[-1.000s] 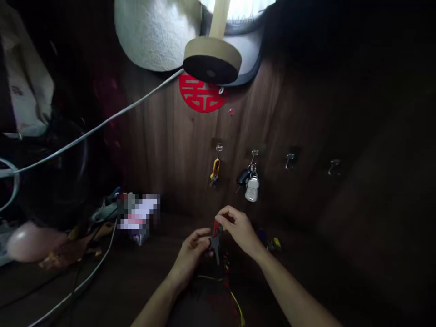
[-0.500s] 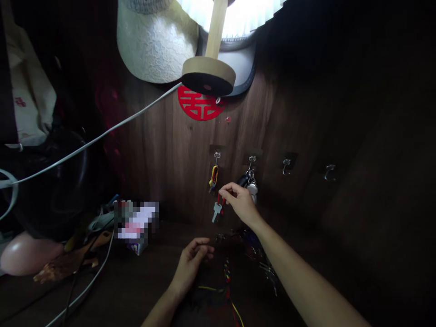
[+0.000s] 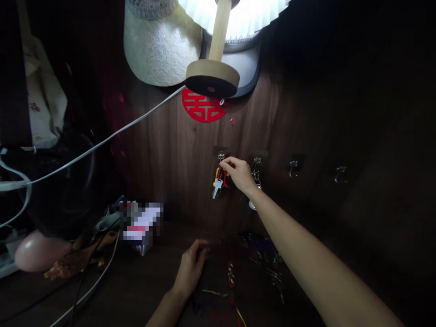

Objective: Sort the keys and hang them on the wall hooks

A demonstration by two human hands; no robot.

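My right hand (image 3: 240, 175) is raised to the leftmost wall hook (image 3: 221, 156), thumb and fingertips pinched on a red cord. From that cord hangs a silver key (image 3: 217, 187), in front of a yellow cord (image 3: 215, 175) that hangs at the same hook. Behind my right wrist, a bunch of keys (image 3: 252, 204) on metal rings hangs from the second hook (image 3: 257, 160), partly covered. Low over the dark tabletop, my left hand (image 3: 190, 267) is loosely curled with its fingers apart, holding nothing visible. Near it lies a braided multicoloured cord (image 3: 231, 274).
Two more hooks (image 3: 293, 167) are on the wall at right. Dim keys and metal pieces (image 3: 272, 270) lie under my right forearm. A lamp (image 3: 213, 75) and caps (image 3: 163, 50) are above. At left are a box (image 3: 143, 227), a pink balloon (image 3: 42, 250) and white cables (image 3: 136, 120).
My right hand has lifted the key by its red cord up to the leftmost hook. My left hand stays low, its fingers drawn slightly closer together. The view has shifted a little.
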